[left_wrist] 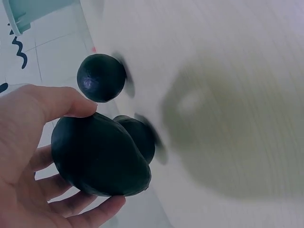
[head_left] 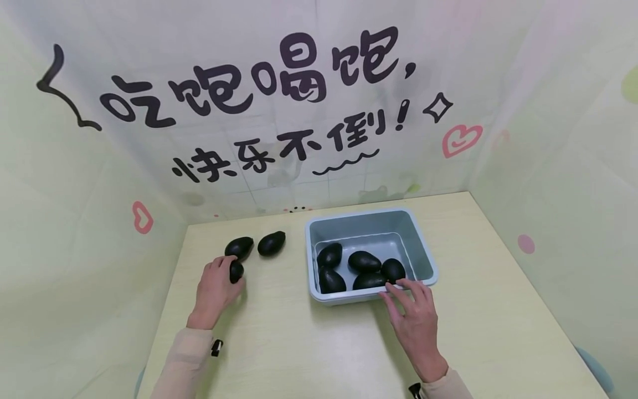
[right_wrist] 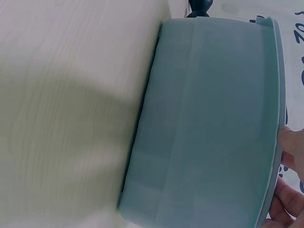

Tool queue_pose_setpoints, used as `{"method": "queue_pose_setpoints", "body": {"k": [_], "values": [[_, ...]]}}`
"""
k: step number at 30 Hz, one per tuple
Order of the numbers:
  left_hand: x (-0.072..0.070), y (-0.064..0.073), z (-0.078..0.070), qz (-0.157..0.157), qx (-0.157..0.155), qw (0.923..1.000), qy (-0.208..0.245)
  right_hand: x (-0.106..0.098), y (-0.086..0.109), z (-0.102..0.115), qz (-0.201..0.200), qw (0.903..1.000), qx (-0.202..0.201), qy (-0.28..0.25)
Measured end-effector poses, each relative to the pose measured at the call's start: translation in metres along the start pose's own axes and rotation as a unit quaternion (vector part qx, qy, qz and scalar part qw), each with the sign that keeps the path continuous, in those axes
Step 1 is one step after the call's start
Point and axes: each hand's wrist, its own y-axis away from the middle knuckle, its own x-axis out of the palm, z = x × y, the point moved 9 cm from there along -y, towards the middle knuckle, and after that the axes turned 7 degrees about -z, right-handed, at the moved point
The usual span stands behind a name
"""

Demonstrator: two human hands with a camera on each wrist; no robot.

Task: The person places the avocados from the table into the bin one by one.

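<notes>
My left hand (head_left: 215, 288) grips a dark avocado (left_wrist: 97, 154), thumb on one side and fingers curled round the other. In the left wrist view the avocado shows large, with its narrow end pointing lower right. Just behind it lies a second avocado (head_left: 239, 247) on the table, and to the right of that a third avocado (head_left: 271, 244). My right hand (head_left: 413, 321) pinches the front rim of a blue-grey plastic bin (head_left: 423, 244), its thumb outside and fingertips over the edge. Several avocados (head_left: 364, 261) lie inside, toward the bin's front and left.
The pale wood-grain table (head_left: 279, 338) ends at a printed cloth backdrop (head_left: 319, 144) with black lettering. Cloth side panels stand to the left and right. Each wrist wears a dark strap piece (head_left: 217, 348) near the sleeve.
</notes>
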Motion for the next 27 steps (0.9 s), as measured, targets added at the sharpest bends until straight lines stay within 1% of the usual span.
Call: {"method": "queue_pose_setpoints", "body": {"k": [16,23,27], "values": [[-0.006,-0.004,-0.008,0.006,0.015,0.9999,0.002,-0.001,0.0,0.001,0.001,1.0,0.001,-0.001],[-0.01,-0.008,-0.013,-0.002,0.021,0.9998,0.006,-0.002,0.0,-0.001,-0.002,0.9997,0.016,-0.02],[-0.013,-0.01,-0.014,-0.004,0.02,0.9998,0.007,-0.002,0.0,-0.001,-0.004,0.9996,0.016,-0.021]]}}
